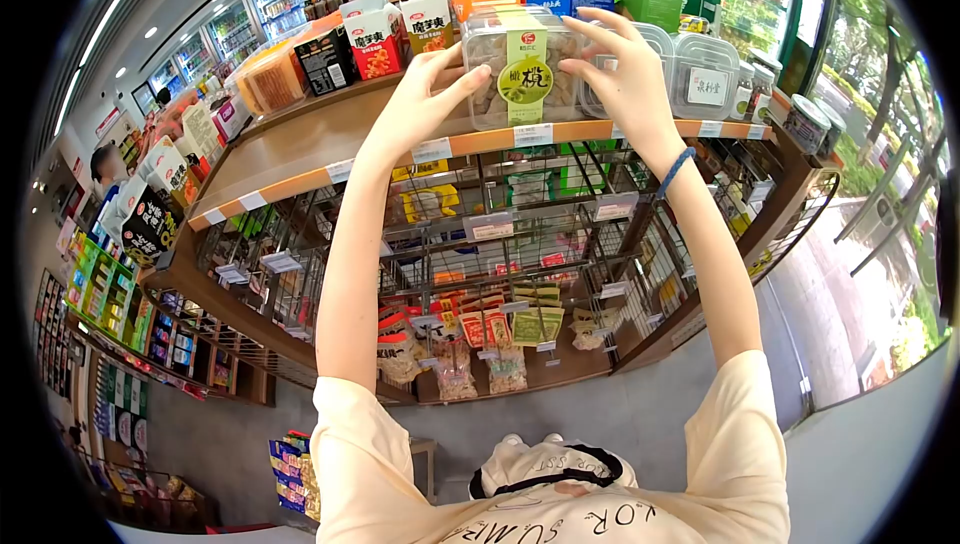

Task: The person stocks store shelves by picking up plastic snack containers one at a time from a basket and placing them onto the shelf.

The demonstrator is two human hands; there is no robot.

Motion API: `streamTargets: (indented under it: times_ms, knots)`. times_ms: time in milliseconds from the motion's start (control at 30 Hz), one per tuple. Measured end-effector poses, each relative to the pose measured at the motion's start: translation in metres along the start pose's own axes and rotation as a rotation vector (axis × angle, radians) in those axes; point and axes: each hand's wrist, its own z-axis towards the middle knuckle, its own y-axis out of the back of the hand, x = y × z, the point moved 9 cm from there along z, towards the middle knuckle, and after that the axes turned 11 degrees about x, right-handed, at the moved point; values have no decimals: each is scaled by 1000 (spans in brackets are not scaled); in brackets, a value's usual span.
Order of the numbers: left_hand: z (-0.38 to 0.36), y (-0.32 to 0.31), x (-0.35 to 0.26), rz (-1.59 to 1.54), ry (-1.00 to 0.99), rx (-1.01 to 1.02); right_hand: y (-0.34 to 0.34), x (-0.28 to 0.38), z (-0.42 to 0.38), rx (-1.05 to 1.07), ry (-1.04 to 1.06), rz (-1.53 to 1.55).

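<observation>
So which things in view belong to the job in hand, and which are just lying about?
In the job:
green-labelled tub, between the hands
left hand, at its left side
right hand, at its right side

Just lying about:
red box
white-labelled tub
jars
hanging bags

Head-worn view, forward and down

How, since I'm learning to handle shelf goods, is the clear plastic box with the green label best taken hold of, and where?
Probably by its opposite side walls, coming from left and right at the front: the left hand and right hand are at those sides. The box is boxy and upright, its label facing front.
</observation>
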Motion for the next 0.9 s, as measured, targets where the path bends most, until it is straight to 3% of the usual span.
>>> streamTargets:
  times_ms: [133, 400, 833, 900]
  knots:
    - [9, -8, 8, -22, -34, 134, -6, -1, 4, 26, 13, 55]
    - [8, -14, 4, 4, 47, 201, 1, 6, 1, -40, 44, -307]
    - [15, -19, 2, 110, 50, 221, -1, -15, 3, -27, 68, -215]
    - [14, -22, -1, 93, 31, 254, 3, -24, 0, -43, -57, -173]
